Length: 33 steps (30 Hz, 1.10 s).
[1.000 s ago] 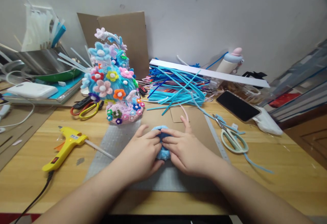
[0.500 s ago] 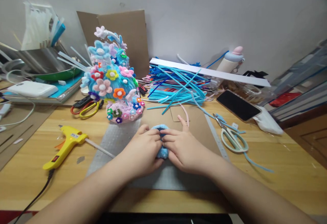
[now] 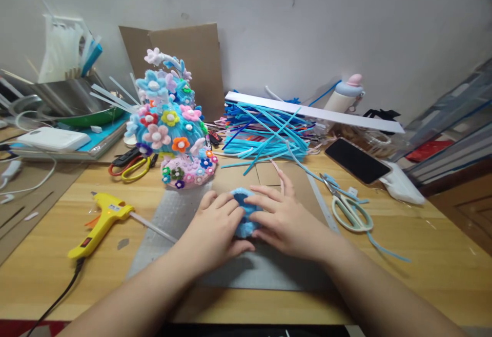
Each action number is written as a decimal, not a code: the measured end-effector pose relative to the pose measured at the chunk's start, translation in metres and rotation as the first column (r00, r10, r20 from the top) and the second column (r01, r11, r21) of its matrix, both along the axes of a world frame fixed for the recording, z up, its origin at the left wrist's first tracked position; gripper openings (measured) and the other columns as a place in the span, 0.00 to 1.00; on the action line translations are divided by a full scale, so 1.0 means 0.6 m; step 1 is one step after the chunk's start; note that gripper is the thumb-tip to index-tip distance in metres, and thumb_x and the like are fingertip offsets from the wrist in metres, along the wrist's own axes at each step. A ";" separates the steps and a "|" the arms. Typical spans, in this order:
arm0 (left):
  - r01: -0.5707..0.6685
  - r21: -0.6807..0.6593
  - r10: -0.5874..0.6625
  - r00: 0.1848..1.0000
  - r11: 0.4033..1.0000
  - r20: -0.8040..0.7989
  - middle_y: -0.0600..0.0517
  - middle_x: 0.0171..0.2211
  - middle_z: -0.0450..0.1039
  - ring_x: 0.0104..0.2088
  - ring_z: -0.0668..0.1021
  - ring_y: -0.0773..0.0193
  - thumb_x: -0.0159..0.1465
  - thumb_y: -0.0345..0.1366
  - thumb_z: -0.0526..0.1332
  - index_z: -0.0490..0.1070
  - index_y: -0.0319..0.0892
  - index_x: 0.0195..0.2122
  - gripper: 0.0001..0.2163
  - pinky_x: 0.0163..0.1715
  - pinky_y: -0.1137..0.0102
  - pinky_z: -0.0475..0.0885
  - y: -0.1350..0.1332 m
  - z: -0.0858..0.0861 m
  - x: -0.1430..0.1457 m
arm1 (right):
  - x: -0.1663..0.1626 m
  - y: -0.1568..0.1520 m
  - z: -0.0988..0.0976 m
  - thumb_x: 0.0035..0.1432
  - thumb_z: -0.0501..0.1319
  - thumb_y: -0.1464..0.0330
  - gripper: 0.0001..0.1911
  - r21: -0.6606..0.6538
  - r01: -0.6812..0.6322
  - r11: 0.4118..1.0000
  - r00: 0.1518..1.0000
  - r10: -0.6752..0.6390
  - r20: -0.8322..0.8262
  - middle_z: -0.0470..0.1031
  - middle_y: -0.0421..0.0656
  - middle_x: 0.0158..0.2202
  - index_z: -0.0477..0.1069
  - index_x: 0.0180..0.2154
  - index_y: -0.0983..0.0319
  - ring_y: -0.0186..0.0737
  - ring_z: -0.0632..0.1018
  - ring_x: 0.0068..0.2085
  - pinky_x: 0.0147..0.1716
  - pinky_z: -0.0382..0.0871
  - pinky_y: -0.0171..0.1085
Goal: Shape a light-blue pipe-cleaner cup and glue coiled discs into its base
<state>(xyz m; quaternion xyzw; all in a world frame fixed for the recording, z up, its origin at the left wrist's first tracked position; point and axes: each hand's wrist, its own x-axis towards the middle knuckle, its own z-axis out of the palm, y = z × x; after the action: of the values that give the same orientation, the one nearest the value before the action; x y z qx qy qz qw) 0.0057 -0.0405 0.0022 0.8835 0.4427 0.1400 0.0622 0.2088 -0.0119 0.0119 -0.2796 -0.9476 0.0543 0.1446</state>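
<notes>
Both of my hands close around a fuzzy light-blue pipe-cleaner piece point(image 3: 243, 214) held just above a grey mat point(image 3: 169, 224) at the middle of the wooden table. My left hand point(image 3: 213, 230) grips its left side, fingers curled over the top and thumb underneath. My right hand point(image 3: 280, 218) presses on its right side, index finger lying across the top. Most of the blue piece is hidden between the fingers. Just beyond my left hand stands a pipe-cleaner flower arrangement point(image 3: 169, 124) in blue and pink.
A yellow glue gun point(image 3: 100, 219) lies at the left with its cord running off the front edge. A heap of blue pipe cleaners point(image 3: 265, 132) sits behind, scissors point(image 3: 349, 209) and a black phone point(image 3: 357, 160) at the right. Red and yellow cutters point(image 3: 130, 165) lie at the back left.
My hands have shifted slightly on the blue piece, and more of its top now shows between my fingers. The view has dipped a little. Nothing else on the table has moved.
</notes>
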 end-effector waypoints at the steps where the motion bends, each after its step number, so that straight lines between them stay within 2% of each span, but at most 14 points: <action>1: 0.023 0.011 -0.023 1.000 1.000 0.000 0.47 0.46 0.73 0.52 0.68 0.50 0.53 0.51 0.65 0.68 0.42 0.45 0.23 0.55 0.52 0.52 0.002 0.003 -0.003 | 0.005 0.005 0.001 0.59 0.58 0.66 0.08 0.017 -0.012 1.000 1.000 0.012 0.018 0.70 0.42 0.56 0.73 0.40 0.57 0.48 0.61 0.62 0.60 0.24 0.61; 4: 0.081 0.044 -0.080 0.997 0.996 -0.009 0.48 0.49 0.72 0.57 0.65 0.50 0.53 0.52 0.65 0.68 0.44 0.44 0.22 0.60 0.50 0.42 0.008 0.012 -0.012 | 0.017 0.018 -0.001 0.58 0.57 0.73 0.11 0.076 0.001 0.997 1.000 -0.002 0.024 0.68 0.41 0.57 0.73 0.40 0.55 0.48 0.59 0.63 0.60 0.26 0.63; 7: 0.107 0.051 -0.107 0.994 0.993 -0.016 0.49 0.49 0.72 0.58 0.64 0.51 0.55 0.47 0.65 0.70 0.45 0.42 0.17 0.62 0.49 0.37 0.010 0.018 -0.017 | 0.020 0.022 -0.005 0.57 0.56 0.76 0.13 0.117 0.064 0.991 0.997 -0.060 -0.039 0.69 0.41 0.56 0.74 0.40 0.56 0.48 0.60 0.63 0.60 0.26 0.62; 11: 0.104 0.044 -0.104 0.994 0.994 -0.018 0.50 0.47 0.73 0.59 0.64 0.52 0.55 0.39 0.65 0.71 0.46 0.42 0.13 0.63 0.49 0.35 0.011 0.012 -0.021 | 0.012 0.013 -0.005 0.57 0.55 0.74 0.16 0.011 -0.002 1.000 0.998 0.003 -0.069 0.73 0.42 0.53 0.71 0.46 0.56 0.44 0.66 0.59 0.61 0.27 0.59; 14: 0.098 0.037 -0.097 0.995 0.994 -0.035 0.51 0.46 0.75 0.59 0.64 0.54 0.58 0.35 0.62 0.71 0.46 0.41 0.09 0.63 0.50 0.35 0.014 0.002 -0.026 | 0.004 0.005 -0.005 0.57 0.55 0.71 0.17 -0.086 -0.038 0.996 0.998 0.034 -0.052 0.76 0.42 0.50 0.70 0.49 0.57 0.43 0.65 0.59 0.61 0.24 0.58; 18: 0.088 0.032 -0.086 0.995 0.996 -0.060 0.52 0.40 0.76 0.59 0.65 0.56 0.58 0.29 0.61 0.72 0.46 0.35 0.05 0.63 0.51 0.35 0.016 -0.001 -0.028 | 0.001 0.001 -0.005 0.58 0.55 0.70 0.11 -0.135 -0.036 0.990 0.999 0.034 -0.018 0.77 0.42 0.46 0.72 0.41 0.59 0.44 0.64 0.60 0.61 0.24 0.58; 21: 0.128 0.006 -0.127 0.991 0.992 -0.042 0.54 0.42 0.77 0.58 0.65 0.57 0.58 0.30 0.61 0.72 0.47 0.36 0.06 0.63 0.52 0.31 0.015 0.001 -0.025 | 0.004 -0.002 0.000 0.58 0.55 0.71 0.09 -0.151 -0.057 0.987 0.998 0.056 -0.013 0.78 0.41 0.44 0.73 0.38 0.59 0.42 0.64 0.60 0.61 0.25 0.57; 27: 0.166 0.003 -0.166 0.986 0.986 0.022 0.54 0.47 0.75 0.59 0.65 0.62 0.60 0.29 0.59 0.70 0.48 0.45 0.12 0.63 0.58 0.32 0.013 -0.005 -0.022 | 0.006 -0.007 0.009 0.60 0.54 0.68 0.14 -0.167 -0.084 0.982 0.996 0.087 0.011 0.79 0.45 0.44 0.72 0.46 0.58 0.46 0.68 0.57 0.60 0.30 0.60; 33: 0.188 0.044 -0.188 0.982 0.981 -0.002 0.57 0.46 0.76 0.60 0.64 0.64 0.61 0.29 0.57 0.71 0.48 0.44 0.12 0.63 0.63 0.28 0.013 -0.010 -0.022 | 0.001 -0.008 0.003 0.62 0.51 0.69 0.14 -0.160 -0.059 0.985 0.998 0.061 0.009 0.78 0.44 0.44 0.73 0.44 0.59 0.45 0.70 0.55 0.61 0.28 0.59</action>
<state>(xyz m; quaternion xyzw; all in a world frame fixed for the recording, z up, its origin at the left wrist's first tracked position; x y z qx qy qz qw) -0.0075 -0.0328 -0.0040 0.9224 0.3539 0.1438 0.0563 0.2095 -0.0165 0.0138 -0.2620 -0.9492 0.1324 0.1134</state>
